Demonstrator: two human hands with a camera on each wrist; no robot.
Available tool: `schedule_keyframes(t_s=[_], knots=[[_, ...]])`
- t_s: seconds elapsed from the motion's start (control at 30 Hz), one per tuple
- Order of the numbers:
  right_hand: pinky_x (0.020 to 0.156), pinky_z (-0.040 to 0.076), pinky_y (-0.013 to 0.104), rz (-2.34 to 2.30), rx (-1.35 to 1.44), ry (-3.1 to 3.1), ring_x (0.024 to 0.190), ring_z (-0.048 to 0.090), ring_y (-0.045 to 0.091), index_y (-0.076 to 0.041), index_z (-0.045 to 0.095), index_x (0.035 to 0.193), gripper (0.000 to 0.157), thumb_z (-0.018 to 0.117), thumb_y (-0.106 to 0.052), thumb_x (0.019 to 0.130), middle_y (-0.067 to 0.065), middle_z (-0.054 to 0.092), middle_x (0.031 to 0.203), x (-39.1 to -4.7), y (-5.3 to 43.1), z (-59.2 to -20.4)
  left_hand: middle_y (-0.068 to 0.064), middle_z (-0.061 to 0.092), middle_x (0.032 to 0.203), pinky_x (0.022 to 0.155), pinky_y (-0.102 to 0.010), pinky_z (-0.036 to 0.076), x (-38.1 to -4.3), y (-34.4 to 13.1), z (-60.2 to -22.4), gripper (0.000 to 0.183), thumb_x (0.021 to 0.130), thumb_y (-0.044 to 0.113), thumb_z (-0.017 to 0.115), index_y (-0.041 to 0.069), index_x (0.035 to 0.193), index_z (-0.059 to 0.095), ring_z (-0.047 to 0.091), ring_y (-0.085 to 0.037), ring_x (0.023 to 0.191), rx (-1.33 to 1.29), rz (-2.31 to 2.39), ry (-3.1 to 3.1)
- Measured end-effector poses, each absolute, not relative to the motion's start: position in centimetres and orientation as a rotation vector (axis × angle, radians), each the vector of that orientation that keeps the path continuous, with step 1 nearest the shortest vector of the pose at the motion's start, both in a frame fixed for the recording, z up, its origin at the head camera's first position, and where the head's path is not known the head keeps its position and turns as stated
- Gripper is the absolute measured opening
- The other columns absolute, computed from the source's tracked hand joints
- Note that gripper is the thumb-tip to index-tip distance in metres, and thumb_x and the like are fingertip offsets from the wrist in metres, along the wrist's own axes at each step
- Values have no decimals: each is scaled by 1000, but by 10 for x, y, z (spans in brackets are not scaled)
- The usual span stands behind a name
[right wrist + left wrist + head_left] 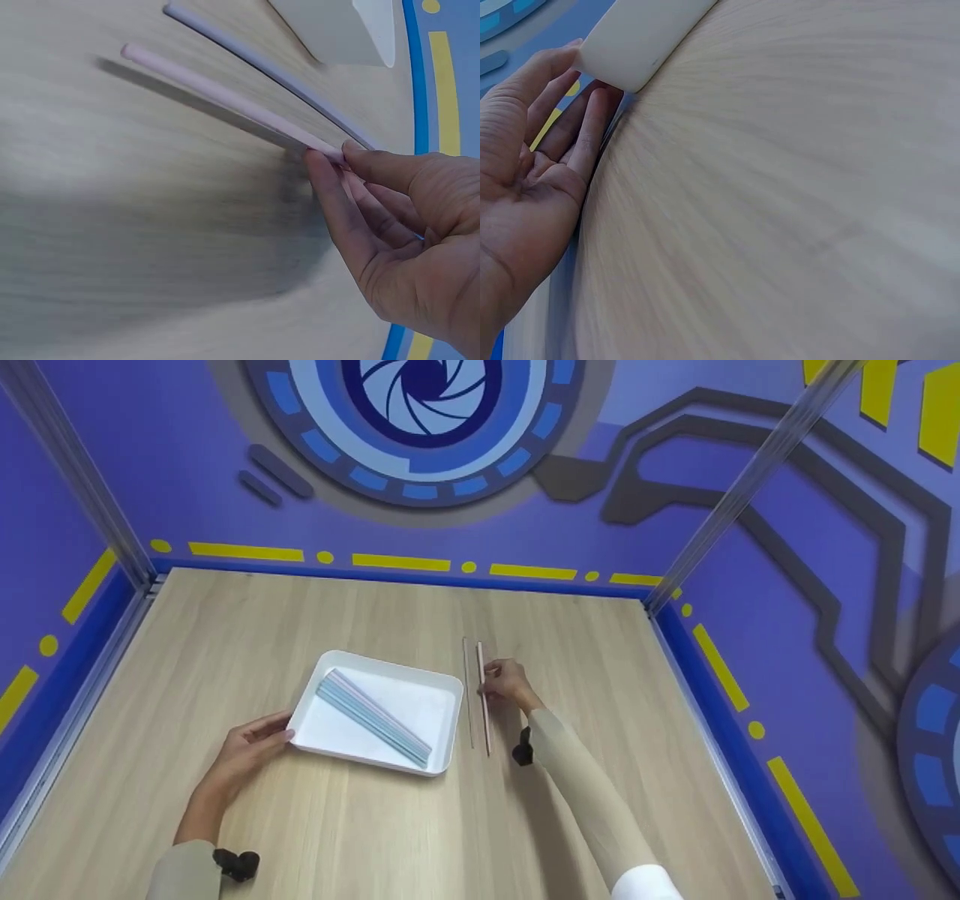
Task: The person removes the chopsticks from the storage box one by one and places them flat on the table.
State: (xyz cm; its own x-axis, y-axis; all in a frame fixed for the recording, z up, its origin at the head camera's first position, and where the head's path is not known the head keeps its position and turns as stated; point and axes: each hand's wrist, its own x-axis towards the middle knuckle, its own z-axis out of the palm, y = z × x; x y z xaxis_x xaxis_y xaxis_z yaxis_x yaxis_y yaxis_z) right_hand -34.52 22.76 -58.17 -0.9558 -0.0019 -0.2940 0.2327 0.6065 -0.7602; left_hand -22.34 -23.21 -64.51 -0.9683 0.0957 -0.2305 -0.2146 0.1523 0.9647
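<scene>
A white rectangular tray (431, 697) lies on the table, with a bundle of pale blue and lilac straws (375, 720) slanting across its inside. My left hand (251, 746) holds the tray's near left corner, thumb at the rim; the left wrist view shows the tray's outer corner (641, 45) against the thumb and fingertips. To the right of the tray, my right hand (508, 682) pinches a pink straw (217, 91) between thumb and fingertips, its far end raised above its shadow. Between that straw and the tray, a greyish-lilac straw (262, 67) lies on the table.
The light wood table (360, 840) is bounded by blue-purple panels (390, 525) at the back and both sides. Metal posts (750, 480) stand at the back corners. A black wrist device (523, 748) sits on my right sleeve, another (237, 865) on the left.
</scene>
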Motion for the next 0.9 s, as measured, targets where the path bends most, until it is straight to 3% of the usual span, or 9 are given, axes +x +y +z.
schedule_keyframes(t_s=[0.27, 0.5, 0.77, 0.9], knots=[[61, 60, 26, -1277, 276, 2588, 72, 63, 15, 5, 65, 127, 43, 74, 6, 85, 10, 67, 93, -354, 222, -595, -16, 53, 151, 96, -9, 50, -223, -232, -644, 69, 93, 35, 76, 3, 149, 51, 57, 12, 111, -127, 1911, 2185], [71, 63, 30, -1248, 216, 2650, 80, 69, 19, 5, 64, 130, 44, 73, 3, 88, 20, 71, 109, -353, 220, -598, -19, 51, 152, 96, -9, 50, -223, -231, -644, 67, 95, 32, 75, 1, 149, 50, 57, 10, 112, -88, 1922, 2178], [65, 60, 26, -1266, 192, 2633, 81, 69, 18, 7, 63, 129, 42, 74, -2, 89, 23, 71, 114, -353, 223, -597, -20, 49, 154, 96, -8, 49, -223, -231, -644, 68, 94, 34, 75, 3, 149, 50, 56, 13, 111, -93, 1905, 2203], [73, 63, 32, -1267, 162, 2614, 87, 70, 21, 9, 62, 129, 42, 72, -3, 90, 25, 69, 120, -351, 224, -593, -20, 47, 156, 96, -7, 48, -223, -231, -644, 68, 94, 34, 75, 4, 150, 50, 55, 15, 112, -97, 1907, 2197]])
